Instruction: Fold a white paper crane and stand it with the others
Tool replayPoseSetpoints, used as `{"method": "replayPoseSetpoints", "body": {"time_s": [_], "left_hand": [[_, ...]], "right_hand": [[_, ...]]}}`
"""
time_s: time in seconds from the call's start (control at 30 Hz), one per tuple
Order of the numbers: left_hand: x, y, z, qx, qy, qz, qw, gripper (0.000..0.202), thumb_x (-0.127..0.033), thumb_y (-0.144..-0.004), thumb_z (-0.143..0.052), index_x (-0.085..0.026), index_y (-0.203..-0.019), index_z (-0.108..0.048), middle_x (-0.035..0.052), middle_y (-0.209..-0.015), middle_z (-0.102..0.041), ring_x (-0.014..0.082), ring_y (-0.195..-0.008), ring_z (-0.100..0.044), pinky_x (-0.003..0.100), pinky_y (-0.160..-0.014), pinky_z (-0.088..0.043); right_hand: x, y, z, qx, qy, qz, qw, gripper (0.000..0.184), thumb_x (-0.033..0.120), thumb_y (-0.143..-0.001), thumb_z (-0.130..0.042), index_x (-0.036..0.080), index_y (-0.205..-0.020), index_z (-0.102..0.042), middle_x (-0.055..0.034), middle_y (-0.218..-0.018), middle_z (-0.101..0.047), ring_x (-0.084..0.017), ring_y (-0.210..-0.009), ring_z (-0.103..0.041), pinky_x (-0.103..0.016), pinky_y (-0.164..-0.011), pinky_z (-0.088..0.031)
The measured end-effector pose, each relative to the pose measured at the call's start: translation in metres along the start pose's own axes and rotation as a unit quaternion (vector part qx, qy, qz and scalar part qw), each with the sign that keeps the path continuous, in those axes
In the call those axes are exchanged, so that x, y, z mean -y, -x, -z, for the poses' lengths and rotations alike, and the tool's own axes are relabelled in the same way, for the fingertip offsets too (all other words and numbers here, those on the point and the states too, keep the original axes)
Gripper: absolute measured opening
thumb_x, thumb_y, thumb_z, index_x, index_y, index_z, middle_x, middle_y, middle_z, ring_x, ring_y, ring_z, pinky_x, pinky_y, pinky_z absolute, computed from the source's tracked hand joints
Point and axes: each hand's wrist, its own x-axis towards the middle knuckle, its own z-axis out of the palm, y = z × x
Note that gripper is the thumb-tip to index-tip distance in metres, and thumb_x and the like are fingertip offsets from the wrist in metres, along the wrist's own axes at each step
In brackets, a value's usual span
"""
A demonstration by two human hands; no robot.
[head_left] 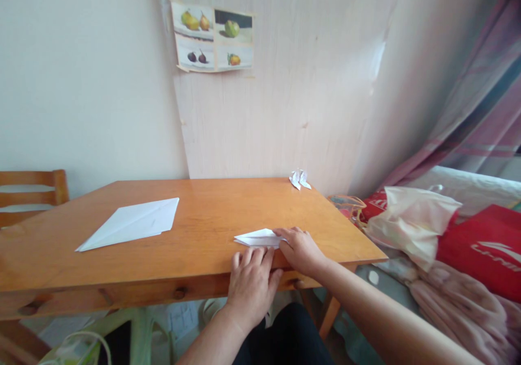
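A small folded white paper piece [257, 238] lies near the front edge of the wooden table [195, 256]. My right hand [300, 249] rests on its right end, fingers pressed flat on the paper. My left hand [251, 284] sits at the table's front edge just below the paper, fingers bent over the edge, touching the wood and not holding anything. A larger folded white paper sheet [132, 222] lies to the left on the table. A tiny folded paper figure [299, 180] stands at the table's far right corner.
A wooden chair back [32, 191] stands at the left. Right of the table lie a beige plastic bag [411, 218], red bags [484, 251] and pink cloth [456, 305]. A fruit picture [214, 36] hangs on the wall. A green plastic stool [138, 332] stands under the table.
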Motion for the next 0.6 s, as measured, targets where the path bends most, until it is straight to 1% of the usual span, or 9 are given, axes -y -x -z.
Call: {"method": "replayPoseSetpoints", "body": {"time_s": [0.1,0.17,0.27,0.43,0.5,0.6], "left_hand": [[0.001,-0.001,0.001,-0.001,-0.010,0.000,1.000,0.038,-0.044,-0.100,-0.048,-0.027,-0.132,-0.059,0.0098,-0.130,-0.064,0.0308,-0.118,-0.052,0.050,-0.096,-0.037],[0.003,-0.002,0.001,-0.007,-0.014,0.001,1.000,0.038,-0.045,-0.100,-0.047,-0.026,-0.131,-0.060,0.0106,-0.130,-0.064,0.0308,-0.119,-0.052,0.051,-0.097,-0.036],[0.007,-0.004,0.002,-0.017,-0.021,0.004,1.000,0.038,-0.047,-0.101,-0.044,-0.026,-0.128,-0.062,0.0103,-0.128,-0.065,0.0306,-0.120,-0.051,0.051,-0.099,-0.035],[0.018,-0.011,0.005,-0.014,-0.033,0.025,0.999,0.037,-0.047,-0.103,-0.040,-0.025,-0.119,-0.065,0.0094,-0.124,-0.067,0.0307,-0.114,-0.054,0.050,-0.095,-0.035],[0.023,-0.015,0.006,-0.009,-0.030,0.033,0.999,0.036,-0.047,-0.103,-0.038,-0.027,-0.117,-0.065,0.0081,-0.121,-0.069,0.0305,-0.113,-0.055,0.050,-0.093,-0.035],[0.031,-0.020,0.007,-0.008,-0.024,0.046,0.999,0.032,-0.041,-0.103,-0.039,-0.027,-0.120,-0.062,0.0072,-0.117,-0.071,0.0298,-0.113,-0.056,0.050,-0.094,-0.035]], "right_hand": [[-0.008,-0.003,0.007,-0.003,0.020,0.001,1.000,0.037,0.019,-0.095,-0.045,0.027,-0.123,-0.068,-0.0041,-0.113,-0.075,-0.022,-0.108,-0.063,-0.032,-0.089,-0.039],[-0.011,-0.001,0.010,0.008,0.038,0.008,0.999,0.035,0.020,-0.096,-0.043,0.027,-0.119,-0.069,-0.0043,-0.110,-0.076,-0.022,-0.105,-0.064,-0.033,-0.088,-0.039],[-0.009,0.005,0.011,0.017,0.054,0.021,0.998,0.034,0.023,-0.099,-0.041,0.026,-0.117,-0.070,-0.0058,-0.107,-0.076,-0.023,-0.101,-0.065,-0.034,-0.086,-0.039],[0.009,0.023,0.011,0.003,0.040,0.029,0.999,0.030,0.028,-0.099,-0.044,0.023,-0.116,-0.068,-0.0072,-0.096,-0.075,-0.024,-0.094,-0.064,-0.032,-0.081,-0.040],[0.020,0.031,0.010,-0.007,0.025,0.027,0.999,0.026,0.029,-0.098,-0.046,0.023,-0.110,-0.069,-0.0065,-0.092,-0.074,-0.023,-0.091,-0.064,-0.031,-0.079,-0.040],[0.038,0.042,0.007,-0.019,0.001,0.027,0.999,0.023,0.027,-0.098,-0.045,0.023,-0.099,-0.067,-0.0054,-0.086,-0.071,-0.022,-0.086,-0.062,-0.030,-0.077,-0.039]]}}
